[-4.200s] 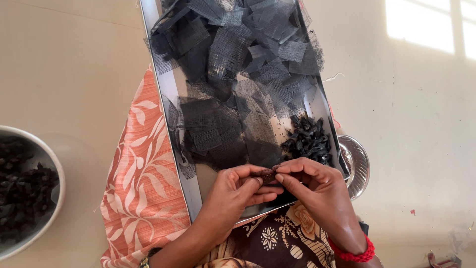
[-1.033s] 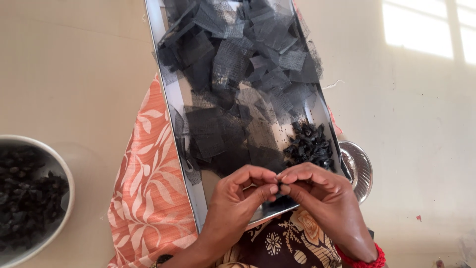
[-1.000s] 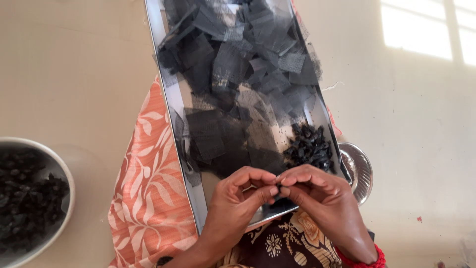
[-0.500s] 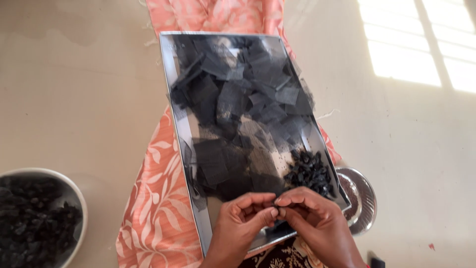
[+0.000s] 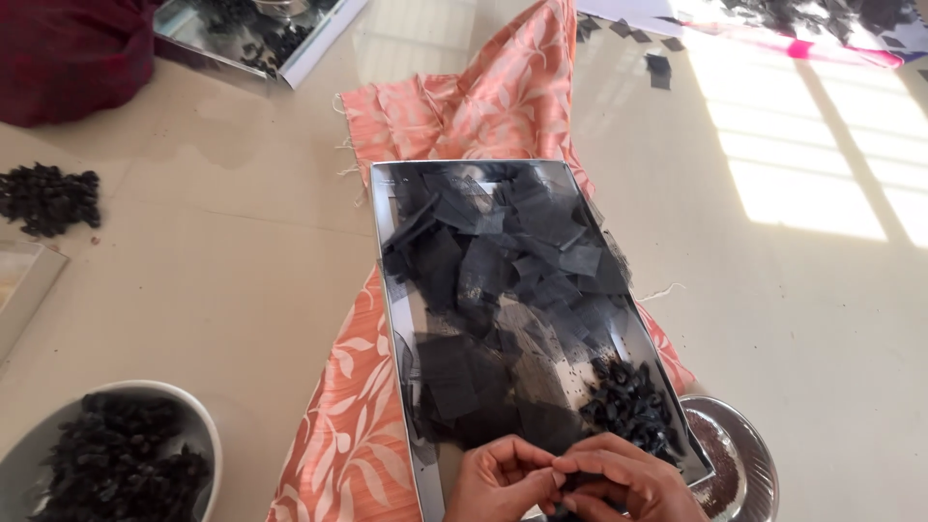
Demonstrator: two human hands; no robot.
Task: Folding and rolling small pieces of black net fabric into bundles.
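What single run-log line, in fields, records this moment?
hands: left hand and right hand pinch small black piece | under: steel tray of black mesh squares | beside: folded black pieces

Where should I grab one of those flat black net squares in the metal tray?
Probably by a loose corner, coming from above. The black net squares lie flat and overlapping in the metal tray, so a pinch of thumb and finger on a raised edge at the top of the pile should lift just one.

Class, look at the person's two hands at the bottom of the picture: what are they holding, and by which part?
Both the left hand and right hand pinch a small dark piece between their fingertips; which part is gripped cannot be told.
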